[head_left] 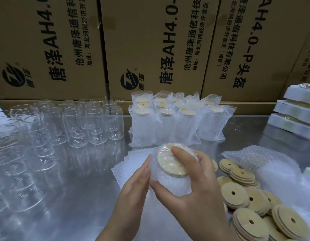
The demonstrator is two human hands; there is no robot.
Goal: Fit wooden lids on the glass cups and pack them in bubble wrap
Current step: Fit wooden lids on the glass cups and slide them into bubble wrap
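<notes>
Cardboard cartons [150, 49], stacked as a wall behind the work area, are printed in black with a round logo, "唐泽AH4.0-P头盔", "沧州唐泽通信科技有限公司" and an address line beginning "地址:河北河间经济开发区". A steel table [77, 206] is set in front of them. Bare glass cups [91, 122], upright and unlidded, are grouped in rows on its left half. Packed cups [168, 122], each lidded and sleeved in bubble wrap, are stood close together at the centre rear. White stacked trays [293, 117] are seen at the right edge; no writing on them can be read. Loose bubble-wrap bags [255, 159] are heaped at the right, with another flat bag [124, 166] lying beneath the hands. Wooden lids [246, 202], round and each pierced by a small hole, are piled at lower right. One wrapped cup [169, 180], tilted with its lid [171, 164] facing the camera, is held above the table centre. It is gripped by the right hand [199, 185], forefinger on the lid and thumb underneath. The left hand [133, 186] is laid against its left side by the thumb; its fingers are hidden, so its grip cannot be told.
</notes>
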